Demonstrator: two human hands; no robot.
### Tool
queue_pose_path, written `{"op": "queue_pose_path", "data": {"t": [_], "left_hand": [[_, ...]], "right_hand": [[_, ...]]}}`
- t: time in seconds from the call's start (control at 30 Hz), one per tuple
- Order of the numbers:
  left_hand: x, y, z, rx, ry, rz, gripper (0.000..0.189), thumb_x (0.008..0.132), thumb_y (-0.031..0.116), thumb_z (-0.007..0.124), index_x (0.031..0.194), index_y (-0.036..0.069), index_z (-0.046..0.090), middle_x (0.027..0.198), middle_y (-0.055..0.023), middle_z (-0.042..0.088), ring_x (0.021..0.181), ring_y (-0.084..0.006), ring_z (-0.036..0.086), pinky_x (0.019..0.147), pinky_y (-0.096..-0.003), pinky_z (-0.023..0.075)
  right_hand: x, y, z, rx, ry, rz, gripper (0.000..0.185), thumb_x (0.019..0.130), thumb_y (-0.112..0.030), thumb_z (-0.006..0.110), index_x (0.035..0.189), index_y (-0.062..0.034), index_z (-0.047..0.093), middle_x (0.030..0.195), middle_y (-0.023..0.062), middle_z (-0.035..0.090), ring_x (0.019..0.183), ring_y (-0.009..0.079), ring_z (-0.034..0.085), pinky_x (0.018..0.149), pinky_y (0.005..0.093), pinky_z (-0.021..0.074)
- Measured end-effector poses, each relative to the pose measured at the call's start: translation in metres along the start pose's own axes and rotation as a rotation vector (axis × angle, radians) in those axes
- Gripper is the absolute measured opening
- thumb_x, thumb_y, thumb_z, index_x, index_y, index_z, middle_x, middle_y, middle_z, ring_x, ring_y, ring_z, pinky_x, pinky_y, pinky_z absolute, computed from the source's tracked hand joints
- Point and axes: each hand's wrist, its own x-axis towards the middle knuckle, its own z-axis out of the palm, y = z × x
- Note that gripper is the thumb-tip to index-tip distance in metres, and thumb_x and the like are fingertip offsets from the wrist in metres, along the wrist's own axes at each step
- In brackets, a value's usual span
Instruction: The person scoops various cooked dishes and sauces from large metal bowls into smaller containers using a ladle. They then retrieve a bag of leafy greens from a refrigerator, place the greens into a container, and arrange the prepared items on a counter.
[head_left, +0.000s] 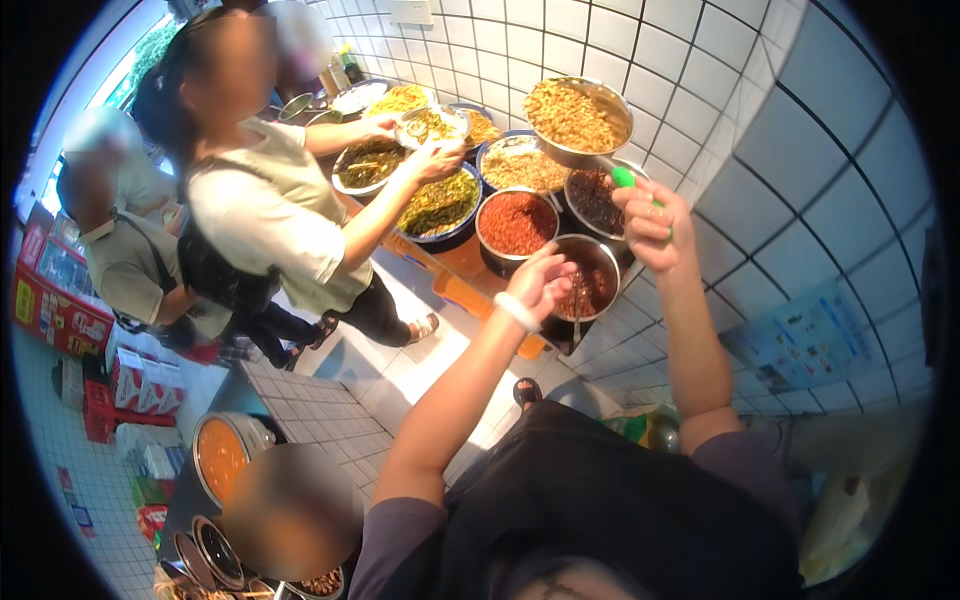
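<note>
My right hand (651, 225) is closed around a green-handled utensil (622, 177). Its pale shaft points at the rim of a steel bowl (624, 124) of golden-brown crumbly food; the working end cannot be made out. My left hand (538, 283), with a white bracelet at the wrist, hovers with loosely curled, separate fingers and nothing visible in them. Beneath it stand a pot of red chopped chilli (517, 223) and a steel pot of dark red sauce (600, 281) with a spoon handle leaning in it. A pot of blackish food (589, 202) sits partly behind my right hand.
A person (277, 210) across the counter holds a bowl of food (431, 126). Around it are basins of chopped greens (442, 202), pale minced food (521, 161) and dark pickled vegetables (367, 166). A tiled wall (810, 187) rises at right. Lower left stands an orange soup pot (223, 457).
</note>
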Motion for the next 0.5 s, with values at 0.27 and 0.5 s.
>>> {"op": "queue_pose_path", "data": {"t": [0.27, 0.5], "left_hand": [[0.175, -0.008, 0.009, -0.434, 0.135, -0.166, 0.01, 0.081, 0.013, 0.045, 0.075, 0.004, 0.048, 0.066, -0.0029, 0.053, 0.046, -0.0101, 0.037, 0.037, -0.0199, 0.0276], [0.218, 0.007, -0.009, -0.545, 0.194, -0.253, 0.012, 0.077, 0.011, 0.044, 0.067, 0.006, 0.045, 0.053, 0.0012, 0.04, 0.04, -0.0088, 0.031, 0.035, -0.0201, 0.0237]], "right_hand": [[0.029, -0.025, -0.018, 0.031, 0.069, -0.087, 0.038, 0.092, -0.011, 0.028, 0.123, 0.0103, 0.028, 0.072, 0.0067, 0.041, 0.039, 0.0076, 0.04, 0.029, 0.0196, 0.0327], [0.044, -0.03, -0.019, 0.016, 0.144, -0.138, 0.034, 0.092, -0.011, 0.03, 0.122, 0.0048, 0.031, 0.071, 0.005, 0.04, 0.038, 0.0064, 0.037, 0.028, 0.0195, 0.0312]]}}
